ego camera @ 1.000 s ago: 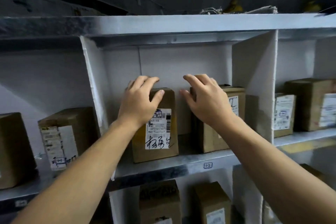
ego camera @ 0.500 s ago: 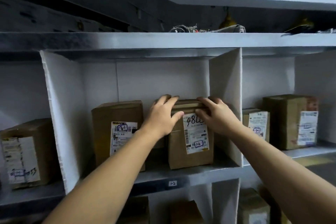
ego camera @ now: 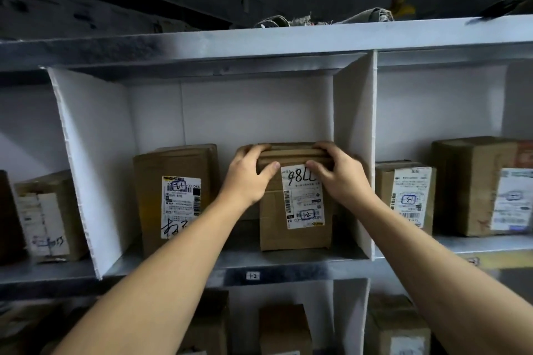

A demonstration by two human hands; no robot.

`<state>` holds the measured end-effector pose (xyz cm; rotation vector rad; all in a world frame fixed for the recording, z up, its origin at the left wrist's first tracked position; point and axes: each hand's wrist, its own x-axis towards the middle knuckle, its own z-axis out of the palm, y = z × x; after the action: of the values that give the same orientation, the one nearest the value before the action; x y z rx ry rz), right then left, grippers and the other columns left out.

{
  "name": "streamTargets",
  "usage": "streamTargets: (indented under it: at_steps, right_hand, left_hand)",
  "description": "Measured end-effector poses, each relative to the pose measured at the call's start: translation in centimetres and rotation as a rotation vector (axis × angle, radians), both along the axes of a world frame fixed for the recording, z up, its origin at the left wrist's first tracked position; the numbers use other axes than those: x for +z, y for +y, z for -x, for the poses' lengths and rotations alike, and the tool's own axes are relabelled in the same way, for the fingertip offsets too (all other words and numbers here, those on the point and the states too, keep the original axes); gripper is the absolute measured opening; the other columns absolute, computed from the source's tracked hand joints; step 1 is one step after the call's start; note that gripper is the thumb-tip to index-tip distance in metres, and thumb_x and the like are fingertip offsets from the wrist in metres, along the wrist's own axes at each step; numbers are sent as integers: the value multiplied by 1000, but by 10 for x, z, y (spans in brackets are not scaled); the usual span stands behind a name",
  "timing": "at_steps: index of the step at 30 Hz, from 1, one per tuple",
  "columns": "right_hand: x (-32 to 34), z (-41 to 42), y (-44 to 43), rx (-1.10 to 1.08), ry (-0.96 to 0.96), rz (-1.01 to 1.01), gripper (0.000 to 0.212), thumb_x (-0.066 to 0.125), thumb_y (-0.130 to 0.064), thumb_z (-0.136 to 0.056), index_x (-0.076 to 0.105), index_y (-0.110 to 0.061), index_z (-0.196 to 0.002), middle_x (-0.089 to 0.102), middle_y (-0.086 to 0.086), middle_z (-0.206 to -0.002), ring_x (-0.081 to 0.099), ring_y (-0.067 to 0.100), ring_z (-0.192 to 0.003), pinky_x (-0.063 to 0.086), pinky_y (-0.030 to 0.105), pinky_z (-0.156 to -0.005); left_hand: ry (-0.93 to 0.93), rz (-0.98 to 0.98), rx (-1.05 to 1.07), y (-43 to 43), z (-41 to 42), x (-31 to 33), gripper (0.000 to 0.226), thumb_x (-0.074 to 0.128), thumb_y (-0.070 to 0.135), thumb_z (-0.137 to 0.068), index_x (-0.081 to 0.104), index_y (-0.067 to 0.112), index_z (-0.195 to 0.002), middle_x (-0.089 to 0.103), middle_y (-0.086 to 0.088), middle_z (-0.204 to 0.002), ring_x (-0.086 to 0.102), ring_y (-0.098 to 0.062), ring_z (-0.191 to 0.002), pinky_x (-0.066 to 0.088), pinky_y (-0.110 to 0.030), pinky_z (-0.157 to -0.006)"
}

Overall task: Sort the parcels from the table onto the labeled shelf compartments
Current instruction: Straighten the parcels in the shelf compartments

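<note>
Left hand (ego camera: pixel 248 179), right hand (ego camera: pixel 339 180) — round parcel (ego camera: pixel 274 223)

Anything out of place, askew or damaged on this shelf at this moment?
Minor only. The parcel gripped by the left hand and right hand stands with its printed label apparently upside down, though its marked 1-2 matches the shelf tag. Crumpled scraps lie on the top shelf.

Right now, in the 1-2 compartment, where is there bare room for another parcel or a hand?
Bare shelf board shows between the left parcel and the held parcel, and as a strip in front of both. Above both parcels is open air. Crowded: the right hand sits squeezed between the held parcel and the right divider.
</note>
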<state>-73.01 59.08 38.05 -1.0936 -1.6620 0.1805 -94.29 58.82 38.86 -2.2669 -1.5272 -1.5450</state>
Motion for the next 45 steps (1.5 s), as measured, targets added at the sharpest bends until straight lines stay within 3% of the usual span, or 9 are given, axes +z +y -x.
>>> streamTargets:
  at_steps: [5, 9, 14, 21, 26, 32, 36, 40, 45]
  right_hand:
    - [-2, -5, 7, -9, -12, -7, 44, 66, -41, -94, 55, -28, -134, 59, -11, -104, 57, 7, -91, 40, 1, -63]
    - [0, -3, 10, -14, -33, -1, 43, 65, -40, -95, 54, -26, -134, 60, -10, -101, 55, 1, -82, 38, -2, -55]
    - [2, 2, 3, -42, -23, 14, 47, 65, -36, -96, 52, -25, -139, 64, 5, -125, 62, 19, -110, 44, 12, -79]
    - [9, 9, -42, -158, -126, -229, 46, 62, -36, -97, 54, -22, -140, 45, 8, -148, 45, 25, -134, 39, 34, -107]
    - [-5, -9, -81, -195, -260, -302, 41, 61, -32, -97, 58, -14, -134, 53, 7, -138, 54, 24, -123, 51, 39, -98]
    - [-28, -51, -109, -369, -320, -273, 40, 61, -31, -97, 59, -16, -133, 57, 5, -133, 56, 21, -118, 50, 36, -94]
    - [-50, -90, -121, -478, -340, -103, 46, 61, -36, -98, 54, -20, -140, 53, 5, -141, 54, 25, -123, 43, 33, -96]
    - [-56, -129, -126, -525, -317, -18, 51, 62, -37, -97, 50, -20, -143, 51, 9, -142, 52, 31, -124, 46, 44, -103]
    - [-61, -158, -113, -513, -379, 32, 54, 63, -35, -96, 46, -20, -146, 50, 10, -144, 52, 32, -124, 47, 44, -101]
  left_hand:
    - [5, 14, 9, 1, -5, 4, 45, 62, 40, -92, 54, 25, -133, 51, -9, -129, 53, -26, -116, 47, -41, -99]
    - [15, 23, 31, 1, -6, 3, 46, 60, 42, -93, 53, 25, -134, 51, -9, -129, 52, -25, -116, 47, -40, -99]
    - [68, 44, 53, -4, -5, 8, 46, 60, 42, -93, 53, 23, -135, 52, -9, -130, 50, -26, -119, 42, -34, -98]
    - [63, -118, 10, -23, -2, 23, 49, 59, 41, -93, 49, 25, -139, 46, -4, -140, 42, -20, -128, 33, -28, -95]
    - [144, -275, -45, -41, -6, 12, 43, 61, 31, -93, 55, 19, -134, 53, -4, -129, 46, -22, -121, 36, -32, -98]
    - [232, -390, -166, -60, -43, 3, 43, 58, 32, -90, 59, 14, -128, 58, -7, -122, 49, -24, -113, 35, -32, -97]
    - [232, -364, -282, -73, -74, -13, 43, 58, 31, -90, 59, 14, -129, 58, -6, -124, 51, -24, -115, 41, -37, -99]
    - [253, -356, -343, -79, -106, -27, 44, 59, 32, -92, 55, 18, -133, 54, -1, -127, 49, -18, -117, 44, -36, -99]
    - [287, -309, -338, -77, -152, -44, 46, 60, 33, -91, 51, 21, -134, 50, 0, -129, 46, -18, -117, 41, -36, -98]
